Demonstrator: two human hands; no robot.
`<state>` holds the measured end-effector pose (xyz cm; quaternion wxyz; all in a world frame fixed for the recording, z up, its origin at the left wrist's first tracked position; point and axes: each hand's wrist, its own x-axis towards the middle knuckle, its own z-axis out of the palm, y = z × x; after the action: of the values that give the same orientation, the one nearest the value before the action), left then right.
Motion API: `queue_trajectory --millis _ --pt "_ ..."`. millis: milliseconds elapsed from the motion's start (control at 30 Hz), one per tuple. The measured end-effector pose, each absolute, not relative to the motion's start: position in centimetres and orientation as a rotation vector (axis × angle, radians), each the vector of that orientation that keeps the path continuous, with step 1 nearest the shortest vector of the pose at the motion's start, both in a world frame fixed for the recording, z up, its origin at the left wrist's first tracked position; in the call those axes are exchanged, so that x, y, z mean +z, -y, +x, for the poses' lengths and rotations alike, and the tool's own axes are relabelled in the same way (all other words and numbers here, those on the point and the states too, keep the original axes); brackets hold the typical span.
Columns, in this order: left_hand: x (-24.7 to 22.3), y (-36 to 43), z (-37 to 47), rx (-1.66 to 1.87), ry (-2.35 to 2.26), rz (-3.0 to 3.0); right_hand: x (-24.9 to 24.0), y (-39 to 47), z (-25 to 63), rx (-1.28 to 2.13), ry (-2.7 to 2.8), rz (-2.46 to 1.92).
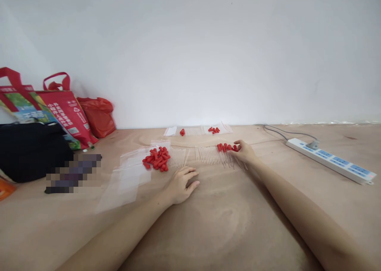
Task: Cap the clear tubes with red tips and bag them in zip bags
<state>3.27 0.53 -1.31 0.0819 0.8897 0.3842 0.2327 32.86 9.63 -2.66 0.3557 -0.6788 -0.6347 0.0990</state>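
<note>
My right hand (pixel 244 153) has its thumb and fingers closed around a red rubber bulb (pixel 237 148) at the right end of a short row of red bulbs (pixel 224 147). Beneath that row lie thin transparent tubes (pixel 208 155) side by side; the bulbs sit at the tubes' far ends. My left hand (pixel 182 184) rests on the wooden table with its fingers apart and nothing in them. Just beyond it is a second group of transparent tubes (pixel 177 157). A heap of loose red bulbs (pixel 156 159) lies to its left, on transparent plastic bags (pixel 127 185).
At the back, by the wall, small plastic bags (pixel 195 130) hold or carry a few more red bulbs (pixel 214 130). A white power strip (pixel 330 159) with a cable lies right. Shopping bags (pixel 67 114), a red plastic bag (pixel 97 116) and a black bag (pixel 32 150) stand left.
</note>
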Motion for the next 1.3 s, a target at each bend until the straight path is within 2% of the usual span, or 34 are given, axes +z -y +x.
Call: queue_trajectory --millis 600,1300 --pt "-1.2 -0.6 3.3 0.706 -1.129 2.660 -2.4 -9.5 32.3 0.121 1.788 -1.663" --pt "-1.3 -0.6 3.2 0.702 -1.137 2.664 -2.8 -8.8 29.2 -0.161 1.892 -1.978"
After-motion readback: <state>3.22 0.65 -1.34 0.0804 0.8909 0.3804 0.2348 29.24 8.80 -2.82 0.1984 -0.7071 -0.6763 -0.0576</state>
